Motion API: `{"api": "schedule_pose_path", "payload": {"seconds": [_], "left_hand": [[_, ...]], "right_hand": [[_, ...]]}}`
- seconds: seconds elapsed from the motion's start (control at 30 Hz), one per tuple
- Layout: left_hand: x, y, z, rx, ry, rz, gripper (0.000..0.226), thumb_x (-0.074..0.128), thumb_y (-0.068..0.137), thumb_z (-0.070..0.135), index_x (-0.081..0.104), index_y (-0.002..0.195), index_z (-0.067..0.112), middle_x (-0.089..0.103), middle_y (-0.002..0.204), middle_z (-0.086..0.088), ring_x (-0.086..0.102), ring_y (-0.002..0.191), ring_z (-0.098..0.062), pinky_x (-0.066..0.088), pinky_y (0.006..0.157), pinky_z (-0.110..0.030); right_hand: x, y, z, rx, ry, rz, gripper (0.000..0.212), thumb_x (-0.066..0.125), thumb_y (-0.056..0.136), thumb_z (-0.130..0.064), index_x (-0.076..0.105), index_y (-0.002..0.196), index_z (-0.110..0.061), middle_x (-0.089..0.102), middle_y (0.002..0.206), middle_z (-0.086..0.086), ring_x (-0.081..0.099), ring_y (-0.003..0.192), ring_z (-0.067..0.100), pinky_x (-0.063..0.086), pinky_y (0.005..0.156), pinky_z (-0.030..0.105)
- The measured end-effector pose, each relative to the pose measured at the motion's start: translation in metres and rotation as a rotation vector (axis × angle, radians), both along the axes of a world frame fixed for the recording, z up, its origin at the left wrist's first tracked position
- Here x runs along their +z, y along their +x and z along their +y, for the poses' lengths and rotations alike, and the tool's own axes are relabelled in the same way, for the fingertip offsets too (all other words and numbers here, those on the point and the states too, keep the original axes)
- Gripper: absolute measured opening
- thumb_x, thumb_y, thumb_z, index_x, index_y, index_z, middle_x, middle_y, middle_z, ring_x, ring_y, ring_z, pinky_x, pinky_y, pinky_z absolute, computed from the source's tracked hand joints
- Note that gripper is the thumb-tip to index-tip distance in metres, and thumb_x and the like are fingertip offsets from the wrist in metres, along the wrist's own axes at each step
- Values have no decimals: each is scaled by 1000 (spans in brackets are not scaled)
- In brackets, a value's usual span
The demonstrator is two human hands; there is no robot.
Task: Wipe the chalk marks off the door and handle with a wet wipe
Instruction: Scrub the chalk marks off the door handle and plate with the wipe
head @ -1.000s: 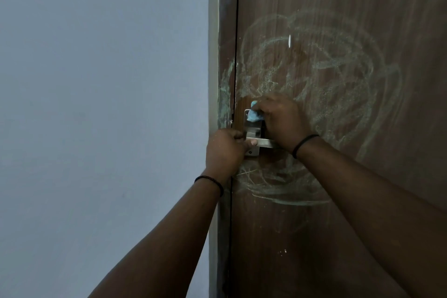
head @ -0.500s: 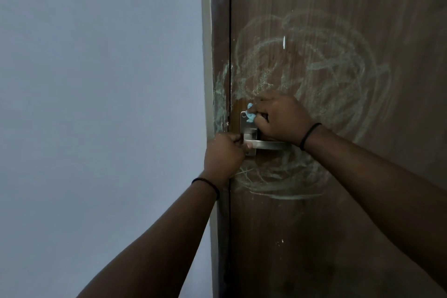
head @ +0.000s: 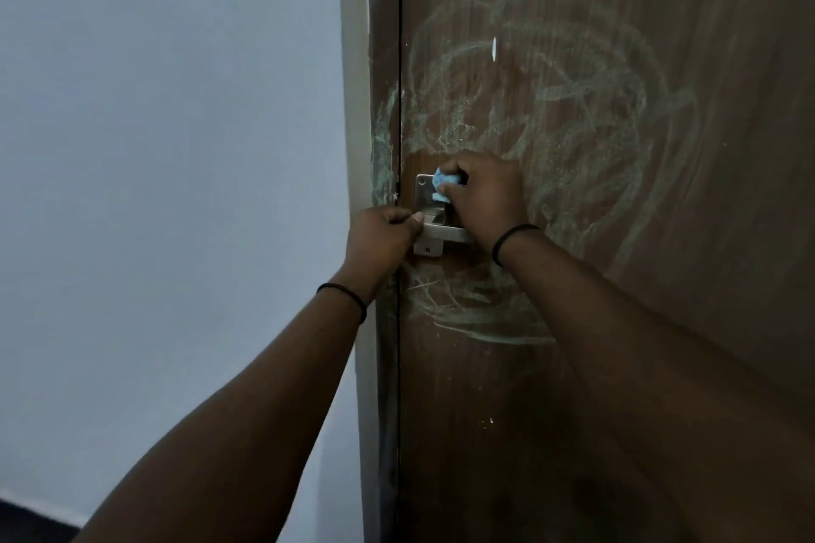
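Note:
A brown wooden door fills the right of the head view, covered with pale chalk scribbles above, beside and below its handle. The metal lever handle sits on a metal plate near the door's left edge. My right hand grips a crumpled blue wet wipe and presses it against the plate just above the lever. My left hand curls round the lever's left end. Both wrists wear thin black bands.
The door frame runs down the middle, smeared with chalk next to the handle. A plain pale wall takes up the left half. A dark strip of floor shows at the bottom left.
My right hand with the wipe has shifted a little over the top of the handle plate. My left hand has kept its grip on the lever. The view has drifted slightly.

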State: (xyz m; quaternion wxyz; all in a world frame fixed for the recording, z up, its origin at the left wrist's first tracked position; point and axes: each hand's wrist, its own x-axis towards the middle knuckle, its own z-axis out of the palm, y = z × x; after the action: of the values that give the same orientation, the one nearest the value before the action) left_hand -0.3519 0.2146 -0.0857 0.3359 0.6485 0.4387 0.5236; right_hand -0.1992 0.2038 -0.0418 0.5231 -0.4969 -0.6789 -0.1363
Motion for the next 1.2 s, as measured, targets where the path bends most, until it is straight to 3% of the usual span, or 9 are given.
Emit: {"api": "schedule_pose_path", "payload": {"seconds": [0.1,0.17,0.33,0.57,0.63,0.73,0.83,1.0,1.2], "left_hand": [[2,7,0,112,51,21,24,65,92,31,73,72,20,72,74,-5,68,73,-21,57,71,-39],[6,11,4,202,78,29,27,66,91,32,71,65,25,69,67,6,63,66,-13,51,63,-30],[6,19,9,276,127,-14,20,70,84,25,70,65,33,69,69,18,65,70,2,50,63,-21],[5,21,9,277,139,12,17,64,82,33,65,65,32,66,70,17,61,70,2,42,58,-19],[3,17,10,251,161,23,16,64,84,29,66,69,32,64,72,20,60,72,4,41,59,-16],[-1,11,13,176,204,14,11,65,88,25,76,87,24,61,71,24,59,73,8,41,64,-11],[-3,5,14,120,236,17,15,66,90,26,78,97,19,63,73,22,57,71,12,39,63,-6],[-5,-2,14,3,224,13,33,71,88,29,72,114,9,72,101,0,65,89,-8,48,77,-15],[-7,-3,16,-28,246,7,35,71,88,26,70,118,7,72,112,-7,66,98,-14,53,90,-28]], "right_hand": [[1,4,6,32,12,3,9,75,78,-11,75,86,-15,72,88,0,64,80,11,53,73,26],[2,8,7,42,11,-14,9,75,78,-11,75,86,-14,72,88,2,64,80,14,54,74,30],[-1,5,3,23,5,-57,6,70,80,-9,73,84,-13,67,90,6,61,81,17,52,71,30],[-12,1,-5,-58,-144,1,5,67,78,-7,71,76,-10,70,82,6,64,78,20,52,68,33],[-12,-1,-4,-116,-166,-11,6,67,80,-11,70,75,-13,69,83,5,63,79,19,48,65,28],[-8,-9,-2,-139,-54,17,8,62,85,-10,67,78,-12,64,87,6,59,78,18,51,67,33],[-11,-12,-3,-169,36,-99,7,60,87,-9,65,82,-8,60,91,8,55,79,19,47,69,33],[-9,-1,-8,-131,-43,-253,3,67,82,-6,70,81,-5,62,89,10,58,80,23,46,69,30],[2,-6,-6,-186,12,-347,9,63,89,-11,68,85,-4,63,90,10,56,83,22,43,70,31]]}}
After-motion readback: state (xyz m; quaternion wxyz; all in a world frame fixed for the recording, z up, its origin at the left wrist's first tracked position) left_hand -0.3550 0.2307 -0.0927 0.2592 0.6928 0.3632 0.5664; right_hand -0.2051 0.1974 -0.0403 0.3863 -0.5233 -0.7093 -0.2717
